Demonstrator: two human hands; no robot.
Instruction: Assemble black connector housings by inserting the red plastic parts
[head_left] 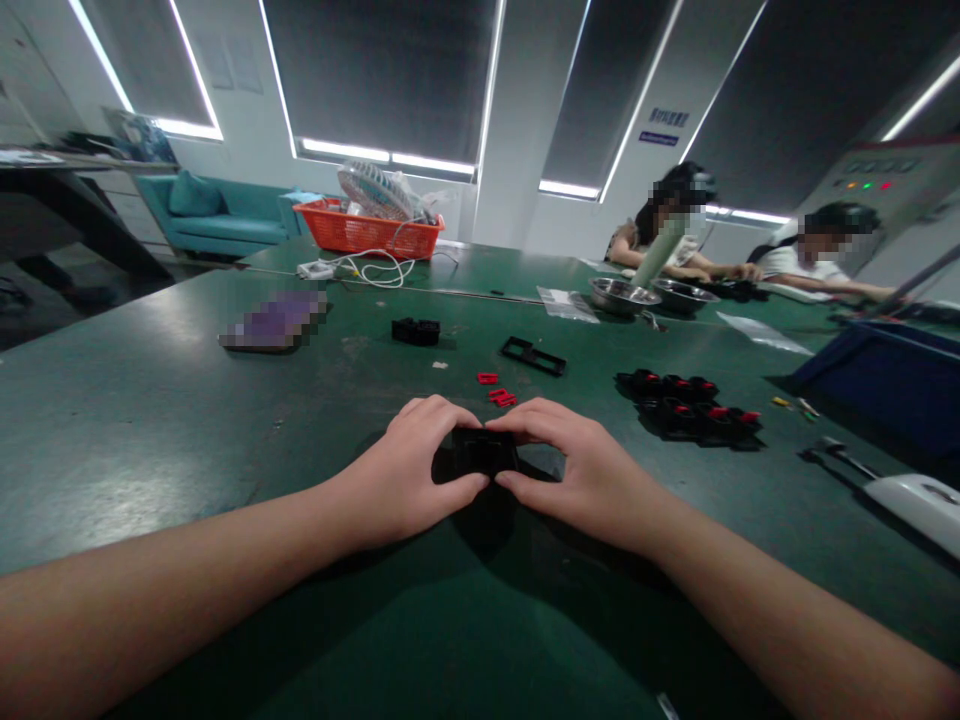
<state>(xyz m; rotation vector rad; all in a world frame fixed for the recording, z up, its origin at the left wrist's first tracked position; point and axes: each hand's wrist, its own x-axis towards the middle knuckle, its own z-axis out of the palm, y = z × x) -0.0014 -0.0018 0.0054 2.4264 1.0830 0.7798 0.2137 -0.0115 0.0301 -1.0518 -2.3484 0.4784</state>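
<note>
As a person's left hand and right hand pinch opposite ends of a small black plastic housing, thumbs and fingers closed on its edges, the part sits at the green tabletop, just short of loose red clips. Uneven thumb pressure could tilt or slip it; a forward push could scatter the clips.

Black part, pinched from both sides
</note>
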